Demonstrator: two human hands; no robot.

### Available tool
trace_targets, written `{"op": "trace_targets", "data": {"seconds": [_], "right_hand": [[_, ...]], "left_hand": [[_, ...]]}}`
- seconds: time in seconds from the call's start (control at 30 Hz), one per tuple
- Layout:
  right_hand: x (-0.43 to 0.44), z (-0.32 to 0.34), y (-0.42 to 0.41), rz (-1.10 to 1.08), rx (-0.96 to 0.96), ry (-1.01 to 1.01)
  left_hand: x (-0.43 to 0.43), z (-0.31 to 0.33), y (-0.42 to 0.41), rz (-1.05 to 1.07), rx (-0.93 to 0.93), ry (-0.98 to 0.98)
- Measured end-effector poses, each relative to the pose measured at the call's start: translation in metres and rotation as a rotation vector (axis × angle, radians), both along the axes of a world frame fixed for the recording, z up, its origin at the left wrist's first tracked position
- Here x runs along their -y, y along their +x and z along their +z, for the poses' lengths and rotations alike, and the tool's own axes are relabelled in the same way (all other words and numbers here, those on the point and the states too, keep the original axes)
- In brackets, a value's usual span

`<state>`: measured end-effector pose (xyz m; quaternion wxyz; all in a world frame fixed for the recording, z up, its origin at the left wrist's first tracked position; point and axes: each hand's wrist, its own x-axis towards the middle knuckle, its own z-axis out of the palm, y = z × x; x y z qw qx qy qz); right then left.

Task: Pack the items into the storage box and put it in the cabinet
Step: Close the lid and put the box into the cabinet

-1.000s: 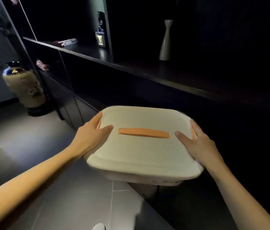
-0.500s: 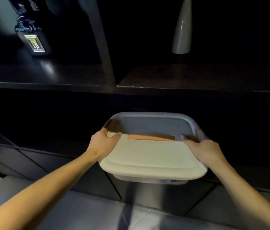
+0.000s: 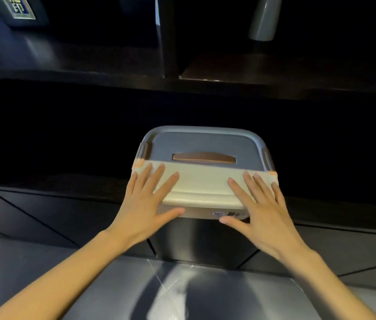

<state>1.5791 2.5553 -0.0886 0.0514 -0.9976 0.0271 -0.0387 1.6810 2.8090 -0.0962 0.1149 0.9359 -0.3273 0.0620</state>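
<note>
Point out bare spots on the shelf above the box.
Bare shelf lies between the frame and the divider, and right of it, in front of the vase. Crowded: the box, left hand and right hand on its near edge.

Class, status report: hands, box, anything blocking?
Left hand, right hand open, flat on box lid. Box partway inside cabinet. No blockage visible.

**Storage box**: the lid hides its contents, and its far half is dimmed by shadow. The small label on its near wall is blurred beyond reading. Behind the box, the cabinet recess is too dark to make out. Above the box, the vase to the right and the framed picture far left are cut by the top edge.
</note>
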Motion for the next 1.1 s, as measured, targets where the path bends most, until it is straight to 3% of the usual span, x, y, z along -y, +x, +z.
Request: {"op": "trace_targets", "data": {"seconds": [0.27,0.7,0.83,0.9,1.0,1.1], "right_hand": [[-0.001,-0.005,0.018,-0.029,0.113,0.018],[-0.002,-0.001,0.067,-0.033,0.119,0.072],[-0.027,-0.014,0.043,-0.061,0.265,0.108],[-0.059,-0.036,0.021,0.069,0.336,0.172],[-0.107,-0.074,0.008,0.239,0.133,0.203],[-0.134,-0.104,0.023,0.172,-0.102,0.282]], "left_hand": [[0.0,0.0,0.017,-0.01,0.065,0.008],[0.002,0.001,0.061,0.013,0.155,0.009],[-0.01,-0.013,0.044,-0.008,0.158,-0.022],[-0.029,-0.029,0.029,-0.024,0.134,-0.019],[-0.066,-0.057,0.016,0.004,0.028,0.119],[-0.103,-0.085,0.018,0.08,-0.094,0.223]]}}
